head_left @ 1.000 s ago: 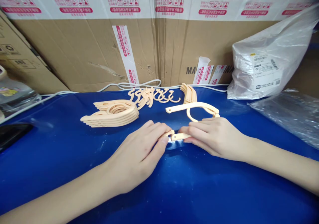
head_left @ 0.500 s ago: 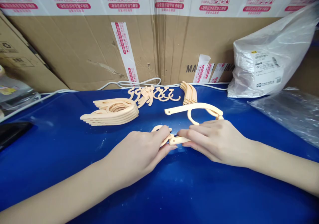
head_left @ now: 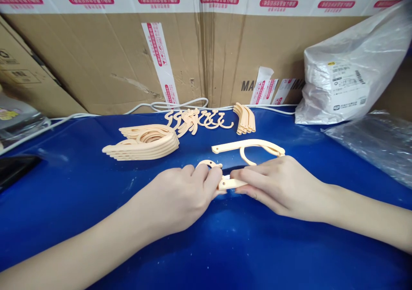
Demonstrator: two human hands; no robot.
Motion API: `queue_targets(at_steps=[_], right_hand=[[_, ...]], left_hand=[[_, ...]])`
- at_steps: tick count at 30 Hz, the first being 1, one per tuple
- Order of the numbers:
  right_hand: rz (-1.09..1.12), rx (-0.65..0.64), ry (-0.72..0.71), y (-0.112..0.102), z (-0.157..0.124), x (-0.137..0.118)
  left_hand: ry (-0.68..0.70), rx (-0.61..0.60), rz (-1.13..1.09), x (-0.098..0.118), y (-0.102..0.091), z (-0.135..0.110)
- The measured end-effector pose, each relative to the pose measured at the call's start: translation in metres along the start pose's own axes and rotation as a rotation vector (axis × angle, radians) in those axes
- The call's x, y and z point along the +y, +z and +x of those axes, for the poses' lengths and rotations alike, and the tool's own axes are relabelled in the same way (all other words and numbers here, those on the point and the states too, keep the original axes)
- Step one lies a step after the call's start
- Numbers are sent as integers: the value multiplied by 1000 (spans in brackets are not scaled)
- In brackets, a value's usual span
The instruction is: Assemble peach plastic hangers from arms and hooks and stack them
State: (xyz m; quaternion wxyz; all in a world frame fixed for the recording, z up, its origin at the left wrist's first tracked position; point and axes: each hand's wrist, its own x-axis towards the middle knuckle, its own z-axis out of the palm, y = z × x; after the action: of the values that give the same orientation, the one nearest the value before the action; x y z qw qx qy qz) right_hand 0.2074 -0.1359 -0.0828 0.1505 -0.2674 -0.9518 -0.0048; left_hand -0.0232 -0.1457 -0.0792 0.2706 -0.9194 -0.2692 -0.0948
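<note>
My left hand [head_left: 188, 195] is closed round a cream plastic hanger hook [head_left: 206, 164], whose curved end shows above the fingers. Pinched in my right hand [head_left: 280, 187] is a cream folding hanger [head_left: 251, 144]; one long arm of it reaches out above the fingers, with a curved piece under it. Its other arm, with a hole near the tip, sticks out of my right fingers at the left fingertips. The two parts meet between my hands, where my fingers hide most of the joint. Behind my left hand lies a stack of folded hanger pieces [head_left: 144, 150].
Several loose hooks [head_left: 209, 120] and a bundle of curved hanger arms [head_left: 245, 119] lie at the back of the blue table [head_left: 212, 247]. A white cable [head_left: 135, 108] runs along the cardboard boxes [head_left: 106, 58]. A plastic-wrapped package [head_left: 337, 83] stands at the right, a dark object [head_left: 17, 167] at the left.
My left fingers have curled further over the hook and cover more of the joint. The hanger's upper arm in my right hand has tipped slightly lower.
</note>
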Motion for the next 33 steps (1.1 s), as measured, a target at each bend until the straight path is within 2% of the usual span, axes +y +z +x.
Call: queue_targets(at_steps=[5, 16, 22, 28, 33], right_hand=[[19, -1, 5, -1, -1, -1], [-82, 62, -20, 5, -2, -1], [-185, 94, -56, 6, -1, -3], [-48, 16, 4, 6, 0, -2], [41, -53, 58, 5, -1, 0]], left_hand=[[18, 26, 93, 0, -2, 1], [-28, -16, -118, 1, 4, -1], [-59, -26, -140, 3, 3, -3], [13, -33, -57, 0, 6, -2], [47, 32, 98, -1, 7, -1]])
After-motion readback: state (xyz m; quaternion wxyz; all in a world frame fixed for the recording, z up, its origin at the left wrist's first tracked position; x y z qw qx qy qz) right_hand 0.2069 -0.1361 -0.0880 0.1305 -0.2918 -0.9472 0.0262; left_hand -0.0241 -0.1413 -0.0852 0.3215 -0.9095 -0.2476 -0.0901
